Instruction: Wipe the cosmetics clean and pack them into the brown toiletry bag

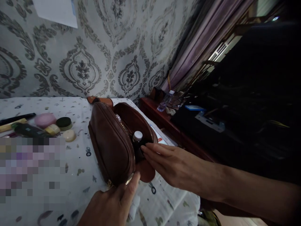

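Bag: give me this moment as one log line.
bag: open, on cloth; left hand: at bag's near end; right hand: at opening, by white cap; jars: left of bag

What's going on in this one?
Someone is working at an open brown bag set on a patterned white cloth. The left hand is at the bag's near end, thumb beside the zip. The right hand has its fingertips at the opening, next to a white-capped container inside; whether they grip it is unclear. On the cloth to the left of the bag lie a dark-lidded jar and a round pink item, among other small things.
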A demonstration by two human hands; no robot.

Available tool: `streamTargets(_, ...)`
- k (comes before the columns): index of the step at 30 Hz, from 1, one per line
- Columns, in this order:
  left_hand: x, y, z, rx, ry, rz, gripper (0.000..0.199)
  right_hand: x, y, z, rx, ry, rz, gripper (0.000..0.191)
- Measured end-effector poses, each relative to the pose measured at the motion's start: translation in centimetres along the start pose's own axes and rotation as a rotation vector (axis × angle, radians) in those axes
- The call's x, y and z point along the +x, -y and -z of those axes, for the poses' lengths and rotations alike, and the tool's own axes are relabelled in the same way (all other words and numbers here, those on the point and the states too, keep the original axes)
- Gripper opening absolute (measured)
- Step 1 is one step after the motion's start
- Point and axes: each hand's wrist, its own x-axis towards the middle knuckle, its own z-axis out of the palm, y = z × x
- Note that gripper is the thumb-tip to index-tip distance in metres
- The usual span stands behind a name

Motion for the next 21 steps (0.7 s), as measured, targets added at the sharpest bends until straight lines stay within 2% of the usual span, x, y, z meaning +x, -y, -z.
streamTargets(2,0.0,-0.2,0.3,0.097,0.042,-0.002,0.087,0.1,-0.4,0.0,0.029,-0.032,0.003,0.026)
streamTargets(4,0.0,-0.4,0.3,0.149,0.039,0.000,0.088,0.4,-0.8,0.0,0.144,-0.065,-0.066,0.024)
streamTargets(7,-0.1,-0.7,0.1,0.172,0.015,0.007,0.088,1.2,-0.8,-0.6,0.311,-0.152,-0.231,0.025)
streamTargets(10,0.2,-1.0,0.6,0.193,0.050,0.011,0.085,1.8,-0.2,-1.7,0.373,-0.278,-0.484,0.008)
streamTargets(11,0.3,-1.2,0.9,0.196,0.079,0.013,0.084,1.9,0.1,-2.2,0.388,-0.322,-0.589,0.014)
streamTargets(13,0.7,-1.6,1.7,0.194,0.137,0.019,0.083,2.0,0.4,-3.1,0.463,-0.379,-0.780,0.046)
streamTargets(15,1.0,-1.9,2.4,0.187,0.188,0.036,0.086,1.9,0.6,-3.7,0.642,-0.377,-0.923,0.068)
streamTargets(18,1.3,-2.3,3.0,0.189,0.252,0.075,0.091,2.1,0.4,-4.1,0.959,-0.334,-1.050,0.071)
streamTargets(21,1.2,-2.3,2.9,0.196,0.263,0.106,0.092,2.6,0.1,-4.0,1.062,-0.341,-1.090,0.056)
